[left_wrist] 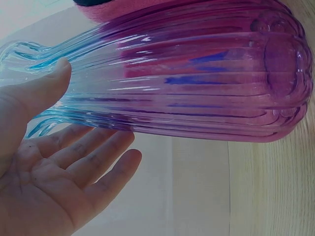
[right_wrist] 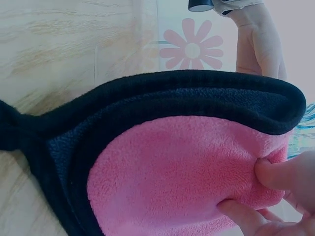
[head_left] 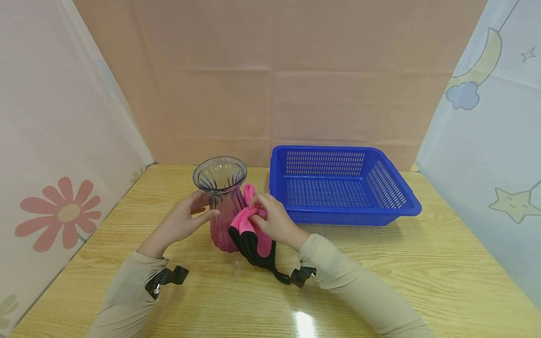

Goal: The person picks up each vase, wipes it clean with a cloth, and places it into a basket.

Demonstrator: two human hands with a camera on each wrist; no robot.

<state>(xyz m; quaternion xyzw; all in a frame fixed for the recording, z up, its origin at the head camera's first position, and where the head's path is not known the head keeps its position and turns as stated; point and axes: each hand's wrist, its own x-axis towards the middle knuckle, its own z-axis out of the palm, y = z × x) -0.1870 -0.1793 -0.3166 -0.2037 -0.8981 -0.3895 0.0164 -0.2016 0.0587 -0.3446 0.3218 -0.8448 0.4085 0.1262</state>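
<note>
A ribbed glass vase [head_left: 225,211], bluish at its flared rim and magenta below, stands upright on the table. My left hand [head_left: 186,219] is at the vase's left side, its thumb and relaxed fingers spread about the neck. In the left wrist view, the fingertips lie along the glass [left_wrist: 197,88] and the little finger is off it. Between thumb and fingers, my right hand [head_left: 274,220] pinches a folded pink fleece cloth [right_wrist: 162,167] with black trim. The cloth hangs in front of the vase's right side, and its black strap trails down toward the right wrist.
A blue perforated plastic basket [head_left: 329,216] sits at the back right, behind the right hand. The wooden table [head_left: 236,305] reaches a plain backdrop [head_left: 270,94] at the rear. Patterned sheets hang on both sides. A black band [head_left: 154,284] circles each wrist.
</note>
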